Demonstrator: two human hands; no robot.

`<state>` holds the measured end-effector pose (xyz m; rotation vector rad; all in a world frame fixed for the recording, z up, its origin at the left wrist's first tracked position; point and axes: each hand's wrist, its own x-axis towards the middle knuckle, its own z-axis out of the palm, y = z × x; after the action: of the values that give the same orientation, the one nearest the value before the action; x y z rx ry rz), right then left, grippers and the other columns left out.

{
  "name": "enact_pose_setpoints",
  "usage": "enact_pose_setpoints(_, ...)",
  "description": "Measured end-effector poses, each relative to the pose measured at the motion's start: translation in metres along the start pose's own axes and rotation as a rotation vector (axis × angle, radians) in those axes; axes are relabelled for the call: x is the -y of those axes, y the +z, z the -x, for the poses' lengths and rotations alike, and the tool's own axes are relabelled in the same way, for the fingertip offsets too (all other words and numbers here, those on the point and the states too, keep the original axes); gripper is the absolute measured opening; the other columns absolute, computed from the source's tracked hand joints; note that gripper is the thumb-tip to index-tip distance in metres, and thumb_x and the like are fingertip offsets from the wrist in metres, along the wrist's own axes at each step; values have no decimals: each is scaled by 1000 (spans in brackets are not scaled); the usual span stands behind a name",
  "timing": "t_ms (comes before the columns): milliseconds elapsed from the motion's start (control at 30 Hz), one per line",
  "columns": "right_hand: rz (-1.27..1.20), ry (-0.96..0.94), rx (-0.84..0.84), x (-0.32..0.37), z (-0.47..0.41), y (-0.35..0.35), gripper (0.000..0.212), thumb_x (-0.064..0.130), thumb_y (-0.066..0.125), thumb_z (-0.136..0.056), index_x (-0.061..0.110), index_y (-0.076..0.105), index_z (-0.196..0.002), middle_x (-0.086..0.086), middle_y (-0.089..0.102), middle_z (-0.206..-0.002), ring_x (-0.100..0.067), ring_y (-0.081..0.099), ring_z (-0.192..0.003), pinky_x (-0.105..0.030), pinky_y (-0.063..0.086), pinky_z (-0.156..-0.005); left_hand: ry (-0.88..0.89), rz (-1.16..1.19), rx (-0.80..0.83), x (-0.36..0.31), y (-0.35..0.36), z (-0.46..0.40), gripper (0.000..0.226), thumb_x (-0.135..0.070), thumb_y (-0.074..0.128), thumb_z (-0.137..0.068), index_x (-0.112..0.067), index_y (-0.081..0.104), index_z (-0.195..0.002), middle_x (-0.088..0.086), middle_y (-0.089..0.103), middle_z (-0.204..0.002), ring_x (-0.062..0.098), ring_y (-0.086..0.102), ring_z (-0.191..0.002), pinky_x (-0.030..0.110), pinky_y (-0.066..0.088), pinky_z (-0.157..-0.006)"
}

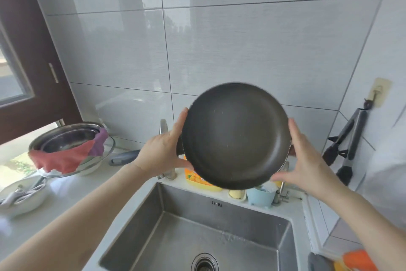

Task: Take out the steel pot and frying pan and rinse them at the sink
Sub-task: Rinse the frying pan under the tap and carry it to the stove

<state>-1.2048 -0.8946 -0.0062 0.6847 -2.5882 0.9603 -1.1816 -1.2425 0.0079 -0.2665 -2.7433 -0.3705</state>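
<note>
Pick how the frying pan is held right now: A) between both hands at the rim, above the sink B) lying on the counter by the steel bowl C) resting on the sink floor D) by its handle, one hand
A: the left hand and right hand press opposite edges of the frying pan, tilted up above the sink.

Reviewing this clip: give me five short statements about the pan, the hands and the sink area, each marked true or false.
1. Both hands hold the pan by its rim. True: left hand, right hand.
2. The pan rests on the sink floor. False: it is held up above the sink.
3. A red cloth hangs over the steel bowl. True.
4. Tongs lie in the sink. False: they hang on the wall at the right.
5. The pan holds food. False: its dark inside shows none.
</note>
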Motion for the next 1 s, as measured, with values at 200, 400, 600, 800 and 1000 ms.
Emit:
enact_pose_setpoints(200, -138, 214, 314, -4, 22, 18, 137, 17, 93, -49, 60, 1, -142, -6, 58, -106, -1, 62, -75, -30, 58, -73, -55, 302, 473, 14, 32, 7, 138, -37, 89, -59, -57, -19, -142, -5, 68, -86, 15, 67, -82, 37, 54, -86)
enact_pose_setpoints(400, -211, 268, 359, 5, 43, 28, 129, 20, 91, -51, 64, 7, -138, 7, 70, -83, -13, 65, -72, -31, 56, -77, -23, 410, 641, 26, 36, 11, 130, -32, 89, -62, -55, -7, -146, -10, 72, -90, 8, 69, -85, 32, 52, -91)
enact_pose_setpoints(600, -271, 350, 318, 23, 62, 32, 127, 13, 91, -53, 59, 13, -141, 10, 68, -82, -8, 64, -69, -24, 53, -74, 34, 457, 700, 30, 29, 10, 123, -26, 87, -64, -62, -1, -141, -6, 72, -88, 13, 69, -82, 29, 54, -82)
enact_pose_setpoints(800, -248, 469, 247, 36, 101, 22, 118, 19, 91, -52, 55, 21, -139, 17, 69, -87, -6, 65, -69, -29, 55, -74, 152, 469, 811, 13, 35, -6, 115, -21, 87, -66, -63, 6, -137, -8, 72, -88, 10, 68, -80, 18, 48, -77)
enact_pose_setpoints(1000, -285, 614, 102, 37, 176, -6, 112, 16, 90, -50, 46, 28, -138, -2, 70, -95, -22, 71, -80, -46, 57, -82, 329, 419, 924, -51, 49, -18, 119, -25, 87, -62, -68, 5, -137, 14, 70, -96, 23, 68, -81, 30, 53, -69)
